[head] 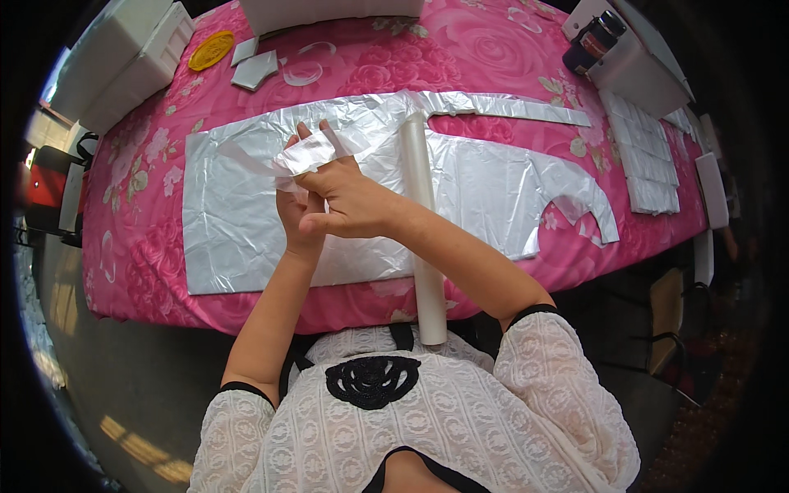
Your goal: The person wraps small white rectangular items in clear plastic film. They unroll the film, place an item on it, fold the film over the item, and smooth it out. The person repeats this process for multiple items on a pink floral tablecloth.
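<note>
My hands cross above sheets of thin, shiny plastic film [240, 203], which look like flat disposable aprons with straps and a curved cutout. A strip of clear plastic [306, 154] lies in a band around the fingers, its loose ends sticking out to both sides. My left hand [293, 212] is underneath, partly hidden. Over it comes my right hand [354, 200], touching the strip, its thumb pointing left. Which fingers the band encircles is hard to tell. A long pale roll [424, 246] lies across the sheets, beside my right forearm, its near end past the table edge.
A pink floral cloth [148, 265] covers the table. White foam boxes [132, 55] stand at the back left. A yellow dish [211, 50] and white pieces [255, 70] lie near them. On the right are a dark flask [593, 42], folded plastic packs [644, 157] and a chair [666, 320].
</note>
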Motion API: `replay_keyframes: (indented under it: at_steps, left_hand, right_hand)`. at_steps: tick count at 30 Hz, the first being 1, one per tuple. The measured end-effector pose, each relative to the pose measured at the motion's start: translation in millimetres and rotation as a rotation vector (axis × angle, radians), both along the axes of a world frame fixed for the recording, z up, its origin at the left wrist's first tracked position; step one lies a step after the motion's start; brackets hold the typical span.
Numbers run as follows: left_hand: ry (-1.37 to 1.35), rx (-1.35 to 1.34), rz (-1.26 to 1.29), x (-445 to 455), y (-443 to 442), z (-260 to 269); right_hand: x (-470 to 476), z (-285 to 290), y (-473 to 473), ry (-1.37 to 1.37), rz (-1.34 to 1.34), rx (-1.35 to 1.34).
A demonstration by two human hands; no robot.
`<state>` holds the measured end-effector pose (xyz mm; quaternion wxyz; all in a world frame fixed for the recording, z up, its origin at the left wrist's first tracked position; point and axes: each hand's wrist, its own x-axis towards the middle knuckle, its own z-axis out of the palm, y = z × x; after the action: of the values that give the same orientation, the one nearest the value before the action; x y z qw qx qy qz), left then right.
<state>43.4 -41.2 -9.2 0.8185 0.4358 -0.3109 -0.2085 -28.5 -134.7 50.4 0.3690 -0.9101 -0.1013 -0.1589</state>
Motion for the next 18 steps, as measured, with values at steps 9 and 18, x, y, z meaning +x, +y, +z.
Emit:
replay_keyframes:
  at_steps: [9, 18]
  left_hand:
    - [0.265, 0.243, 0.442, 48, 23, 5]
    - [-0.949, 1.075, 0.678, 95, 98, -13]
  right_hand:
    - [-32, -13, -47, -0.193, -0.486, 0.215]
    - [-206, -25, -229, -0.532, -1.489, 1.451]
